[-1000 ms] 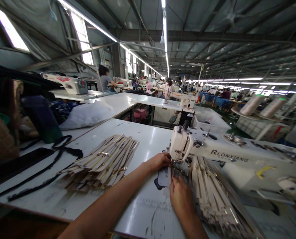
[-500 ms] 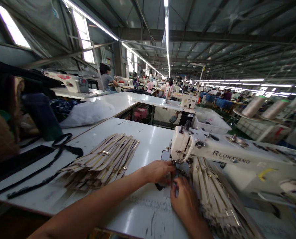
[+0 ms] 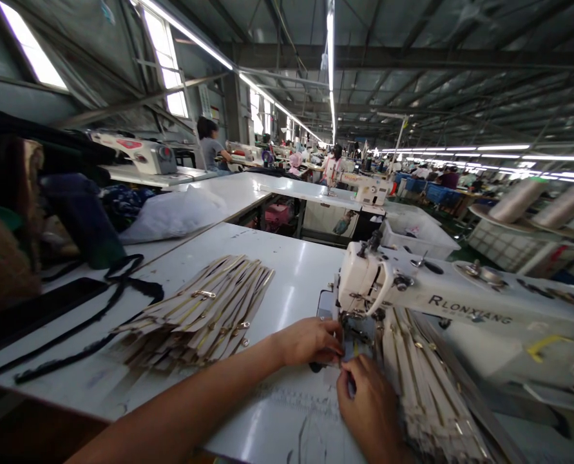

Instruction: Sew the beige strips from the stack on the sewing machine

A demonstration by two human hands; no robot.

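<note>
My left hand (image 3: 313,341) is beside the needle area of a white sewing machine (image 3: 364,283), its fingers bent and pinched together. My right hand (image 3: 368,403) is closer to me, thumb and forefinger closed near the left fingertips. Whatever lies between the fingers is too small and hidden to make out. A bundle of beige zippers (image 3: 417,361) with gold-coloured teeth lies under the machine arm, just right of my right hand. Another pile of zippers (image 3: 209,309), metal pulls showing, spreads over the white table (image 3: 267,399) to the left of my left hand.
Black straps (image 3: 122,303) and a dark bottle (image 3: 78,219) are on the left, near a white plastic bag (image 3: 175,212). Beyond the machine stands a white bin (image 3: 417,235). Thread cones (image 3: 518,200) are at right. A person (image 3: 212,148) sits farther back.
Both hands have drawn slightly toward me, away from the needle, and a bit more of the machine bed shows between them. The whole view has shifted a little. The zipper piles stay put.
</note>
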